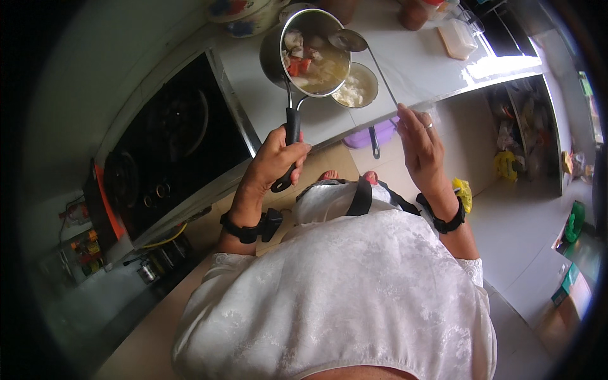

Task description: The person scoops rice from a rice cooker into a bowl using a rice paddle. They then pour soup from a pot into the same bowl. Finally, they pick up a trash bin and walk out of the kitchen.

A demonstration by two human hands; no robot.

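My left hand (283, 159) grips the black handle of a metal saucepan (271, 57), which is tilted above the white counter. Inside it are broth, pale chunks and orange-red pieces (298, 65). My right hand (420, 147) holds the long thin handle of a metal ladle (350, 40), whose bowl is over the pan's right rim. Partly behind the pan, a clear bowl (369, 85) with white food in it stands on the counter. Whether the pan touches that bowl, I cannot tell.
A black gas stove (175, 137) is set in the counter at the left. Enamel pots (242, 21) stand behind the pan, and a plastic container (458, 39) lies at the back right. Below the counter's edge are a purple basin (363, 138) and a black handle (375, 142). Open shelves (527, 128) hold bags.
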